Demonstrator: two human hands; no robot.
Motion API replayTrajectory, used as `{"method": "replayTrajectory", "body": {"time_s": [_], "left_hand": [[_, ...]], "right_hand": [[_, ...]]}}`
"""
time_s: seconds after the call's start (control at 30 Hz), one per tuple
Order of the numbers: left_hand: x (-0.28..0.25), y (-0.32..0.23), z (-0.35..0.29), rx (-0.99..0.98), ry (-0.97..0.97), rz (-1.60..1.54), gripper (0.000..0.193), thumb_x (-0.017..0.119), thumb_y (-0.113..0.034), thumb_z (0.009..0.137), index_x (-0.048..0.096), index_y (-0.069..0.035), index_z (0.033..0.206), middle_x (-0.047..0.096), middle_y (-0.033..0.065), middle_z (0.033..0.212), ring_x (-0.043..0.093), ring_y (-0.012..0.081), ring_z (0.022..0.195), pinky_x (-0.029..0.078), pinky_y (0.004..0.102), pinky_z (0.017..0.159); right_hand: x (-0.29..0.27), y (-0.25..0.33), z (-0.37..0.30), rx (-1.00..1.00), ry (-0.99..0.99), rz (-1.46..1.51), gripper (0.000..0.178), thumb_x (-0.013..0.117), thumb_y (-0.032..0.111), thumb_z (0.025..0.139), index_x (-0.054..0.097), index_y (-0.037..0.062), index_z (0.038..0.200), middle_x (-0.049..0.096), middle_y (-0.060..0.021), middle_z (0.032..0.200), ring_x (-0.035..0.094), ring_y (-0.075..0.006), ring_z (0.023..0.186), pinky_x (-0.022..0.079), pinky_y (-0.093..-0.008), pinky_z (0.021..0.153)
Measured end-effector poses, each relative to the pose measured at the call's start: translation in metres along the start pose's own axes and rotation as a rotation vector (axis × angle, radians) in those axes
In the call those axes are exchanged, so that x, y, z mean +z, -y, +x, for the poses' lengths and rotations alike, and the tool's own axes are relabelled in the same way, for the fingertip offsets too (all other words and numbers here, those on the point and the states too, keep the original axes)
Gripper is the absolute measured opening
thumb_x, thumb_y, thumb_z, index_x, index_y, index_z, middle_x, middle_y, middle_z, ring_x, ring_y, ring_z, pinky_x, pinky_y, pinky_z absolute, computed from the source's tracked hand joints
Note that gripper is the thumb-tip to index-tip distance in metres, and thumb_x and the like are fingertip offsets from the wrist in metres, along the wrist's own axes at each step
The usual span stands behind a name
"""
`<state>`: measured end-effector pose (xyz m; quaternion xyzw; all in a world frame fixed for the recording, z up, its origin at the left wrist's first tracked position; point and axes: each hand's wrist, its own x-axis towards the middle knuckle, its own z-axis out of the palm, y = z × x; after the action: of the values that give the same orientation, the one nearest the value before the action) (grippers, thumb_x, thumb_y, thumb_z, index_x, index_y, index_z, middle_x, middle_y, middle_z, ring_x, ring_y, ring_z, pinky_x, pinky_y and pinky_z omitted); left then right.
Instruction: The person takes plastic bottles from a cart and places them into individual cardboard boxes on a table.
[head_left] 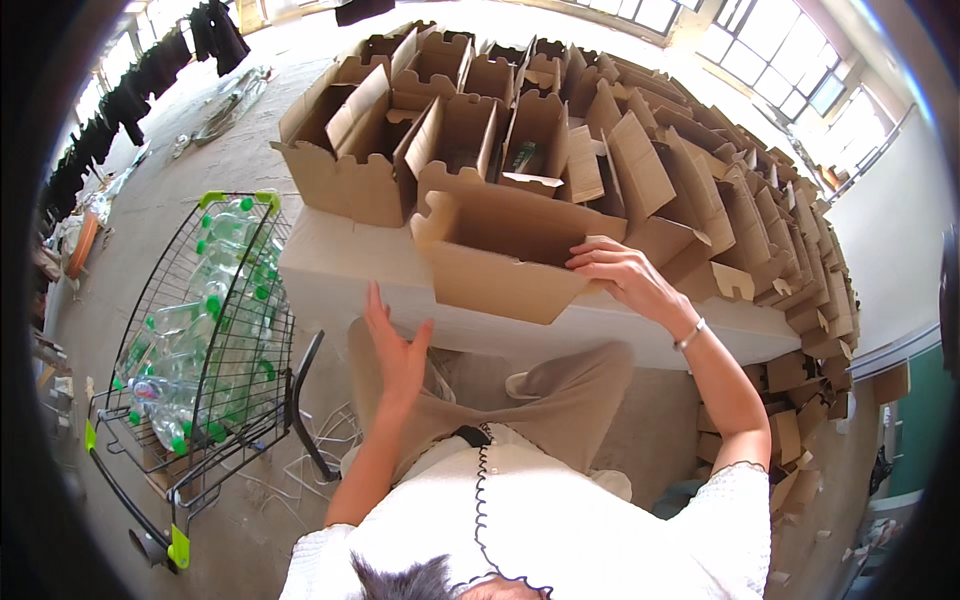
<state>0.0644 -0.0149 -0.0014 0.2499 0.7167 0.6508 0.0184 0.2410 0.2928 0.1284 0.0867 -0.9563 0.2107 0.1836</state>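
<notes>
my right fingers [597, 262] are closed over the rim of an open box [505, 285], near its right corner; my left fingers [376, 305] are spread and hold nothing, just short of its left end. the box is right in front of me at the near edge of the white bench [345, 270], mouth up and leaning toward me, before the rows of cardboard boxes [360, 190]; whether its bottom rests on the bench i can't tell, as its own front wall hides that. to handle it well, i'd say, keep the right grip light so the thin wall doesn't crease, bring the left fingers flat against the opposite end, and share the load so the box doesn't twist or slip off the edge. pressing near the corners, where cardboard is stiffest, should serve better than pinching mid-panel. for counts: one box in my hold, one wire cart [292, 365] on my left, one bracelet [690, 334] on my right wrist. the clear bottles [180, 318] in the cart, many green-capped, overlap too much for an exact number; more than ten, i think. the boxes behind run to dozens, too tightly packed to count exactly.
</notes>
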Motion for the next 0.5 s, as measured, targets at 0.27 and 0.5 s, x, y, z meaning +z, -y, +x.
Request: {"method": "replayTrajectory", "body": {"time_s": [0.27,0.5], "left_hand": [[-0.016,-0.095,0.069,0.616,0.209,0.372,0.109,0.087,-0.011,0.074,0.025,-0.010,0.163,0.033,0.0125,0.165,0.018,0.0339,0.156,0.021,0.0515,0.127],[0.011,-0.071,0.086,0.868,0.295,0.537,0.032,0.081,0.000,0.070,0.070,-0.008,0.098,0.067,0.0048,0.093,0.068,0.0232,0.100,0.035,0.0531,0.123]], "right_hand": [[-0.003,-0.018,0.016,0.040,0.115,0.033,0.043,0.065,-0.020,0.071,0.074,0.0031,0.106,0.071,-0.0095,0.124,0.058,-0.0339,0.131,0.055,-0.0446,0.102],[-0.003,-0.012,0.006,0.051,-0.012,-0.399,0.054,0.062,-0.014,0.079,0.069,0.0101,0.127,0.064,-0.0095,0.138,0.053,-0.0292,0.136,0.045,-0.0415,0.114]]}}
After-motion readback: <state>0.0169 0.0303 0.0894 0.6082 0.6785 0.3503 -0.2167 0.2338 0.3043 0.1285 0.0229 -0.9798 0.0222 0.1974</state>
